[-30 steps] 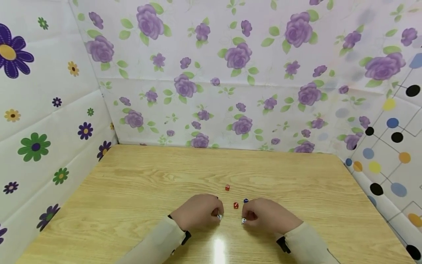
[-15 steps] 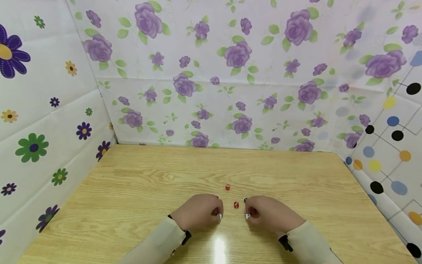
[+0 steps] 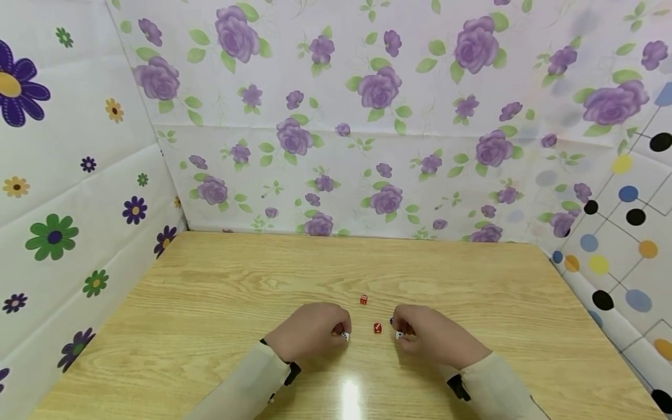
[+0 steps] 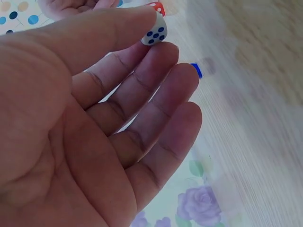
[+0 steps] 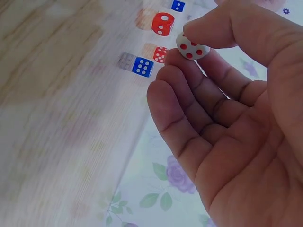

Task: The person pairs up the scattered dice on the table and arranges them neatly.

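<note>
My left hand (image 3: 315, 329) pinches a white die (image 4: 155, 33) with blue dots between thumb and fingertips; the other fingers are lightly bent. Between thumb and fingers my right hand (image 3: 433, 335) pinches another white die (image 5: 191, 48), whose visible dots are red. Two red dice (image 3: 377, 328) lie on the table, one between the hands and one (image 3: 364, 299) farther back. Close to the right fingers, a blue die (image 3: 391, 321) is mostly covered in the head view. The right wrist view shows a second blue die (image 5: 178, 5) toward the left hand.
The wood-grain table (image 3: 252, 268) extends to a back wall (image 3: 336, 140) covered in purple-flowered cloth. A flower-printed cloth (image 3: 94, 233) hangs at the left, and a dotted one (image 3: 614, 251) at the right. Light reflects off the table near the front.
Both hands have shifted slightly away from the body and a little apart, each keeping its white die. The right hand now covers more of the blue die. The red dice stay in place.
</note>
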Available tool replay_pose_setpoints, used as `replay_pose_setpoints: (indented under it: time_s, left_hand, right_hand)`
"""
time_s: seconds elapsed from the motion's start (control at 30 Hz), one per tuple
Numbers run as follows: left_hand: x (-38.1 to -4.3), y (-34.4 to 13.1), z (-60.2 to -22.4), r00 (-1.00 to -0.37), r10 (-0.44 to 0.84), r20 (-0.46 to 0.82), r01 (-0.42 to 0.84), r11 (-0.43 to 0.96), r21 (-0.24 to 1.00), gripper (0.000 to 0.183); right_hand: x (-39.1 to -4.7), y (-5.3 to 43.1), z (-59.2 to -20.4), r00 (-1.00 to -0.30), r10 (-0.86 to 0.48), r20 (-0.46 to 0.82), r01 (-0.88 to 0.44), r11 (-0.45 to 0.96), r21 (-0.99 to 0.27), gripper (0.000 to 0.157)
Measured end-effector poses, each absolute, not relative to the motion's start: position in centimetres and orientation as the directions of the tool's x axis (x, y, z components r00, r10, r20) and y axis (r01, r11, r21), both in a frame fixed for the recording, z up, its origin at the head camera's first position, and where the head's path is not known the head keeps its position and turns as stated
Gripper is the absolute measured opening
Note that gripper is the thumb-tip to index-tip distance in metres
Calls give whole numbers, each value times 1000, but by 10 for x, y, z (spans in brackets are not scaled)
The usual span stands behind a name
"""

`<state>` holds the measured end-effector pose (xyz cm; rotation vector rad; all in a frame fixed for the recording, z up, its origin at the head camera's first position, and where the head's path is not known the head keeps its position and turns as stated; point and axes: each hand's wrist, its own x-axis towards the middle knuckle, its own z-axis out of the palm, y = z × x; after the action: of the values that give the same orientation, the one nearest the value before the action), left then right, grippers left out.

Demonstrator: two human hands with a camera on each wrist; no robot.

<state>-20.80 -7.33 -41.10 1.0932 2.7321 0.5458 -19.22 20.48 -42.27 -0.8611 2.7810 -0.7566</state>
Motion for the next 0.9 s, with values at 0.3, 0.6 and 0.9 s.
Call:
replay_pose_setpoints:
  time_s: [0.3,0.6,0.9]
  left_hand:
    - [-208,-80,-408,-725,688,33,649,667,366,1]
    - [-211,-82,-399,-732,679,53,647,669,365,3]
    - [-213,-88,-398,-737,672,67,639,662,392,4]
  right_hand:
    - [-195,202,-424,-824,-566,25,-508,719,-475,11]
    - [-193,204,-418,-833,-553,33,-503,730,-463,13]
    - [-190,207,-413,-838,-545,34,-498,737,-457,17]
